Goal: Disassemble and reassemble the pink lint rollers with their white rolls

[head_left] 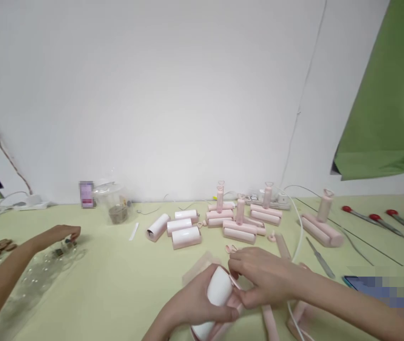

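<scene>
Low in the middle, my left hand (200, 300) is closed around a lint roller with a white roll (219, 287) in a pale pink casing, held tilted. My right hand (262, 273) has its fingers pinched on a thin pink part (235, 282) at the upper end of that roller; the fingertips partly hide it. Just beyond my right hand lies a small pink looped piece (231, 248). A pale, flat pink piece (198, 267) is on the table behind my left hand. Further pink parts (269, 322) lie under my right forearm.
Several white rolls (187, 237) and pink lint rollers with upright handles (239, 232) stand ahead. A white cable (300, 222) crosses on the right, near tweezers (321, 258), a phone (376, 291) and red-handled tools (389, 225). At left, another person's hand (61, 233) touches small items.
</scene>
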A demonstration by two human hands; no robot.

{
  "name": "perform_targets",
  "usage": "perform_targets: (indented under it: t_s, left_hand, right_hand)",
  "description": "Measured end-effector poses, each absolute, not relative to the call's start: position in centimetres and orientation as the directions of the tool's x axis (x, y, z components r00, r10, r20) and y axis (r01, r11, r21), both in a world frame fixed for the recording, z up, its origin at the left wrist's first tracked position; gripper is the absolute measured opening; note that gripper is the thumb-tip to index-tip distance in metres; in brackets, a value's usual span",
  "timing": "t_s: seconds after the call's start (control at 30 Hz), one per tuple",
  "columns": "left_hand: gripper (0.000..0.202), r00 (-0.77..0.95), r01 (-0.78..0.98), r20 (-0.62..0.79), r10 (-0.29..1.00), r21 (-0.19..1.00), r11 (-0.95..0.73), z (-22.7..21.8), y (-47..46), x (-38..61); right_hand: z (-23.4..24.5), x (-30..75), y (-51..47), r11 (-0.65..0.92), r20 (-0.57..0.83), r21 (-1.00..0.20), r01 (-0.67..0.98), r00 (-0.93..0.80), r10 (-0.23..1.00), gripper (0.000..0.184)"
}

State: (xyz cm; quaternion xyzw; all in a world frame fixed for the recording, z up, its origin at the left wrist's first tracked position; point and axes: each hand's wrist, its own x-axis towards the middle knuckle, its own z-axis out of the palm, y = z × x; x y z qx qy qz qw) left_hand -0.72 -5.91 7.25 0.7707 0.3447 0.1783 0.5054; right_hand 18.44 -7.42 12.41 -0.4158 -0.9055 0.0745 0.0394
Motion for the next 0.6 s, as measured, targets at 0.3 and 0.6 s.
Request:
perform_targets:
  t_s: [0.3,0.6]
  left_hand:
    - [0.066,0.744,0.495,-0.168,0.647,0.789,-0.364,7.9,-6.8,-1.1]
    - [0.059,0.782,0.512,-0.218,0.584,0.759,-0.403,8.9,-6.7,-1.6]
  right_hand:
    - [12.2,17.2,-9.6,0.653,-0.129,-0.215,0.726,-0.684,0.718,0.019]
    - [12.2,17.2,-9.7,0.621,-0.162,-0.338,0.707,-0.694,0.702,0.02]
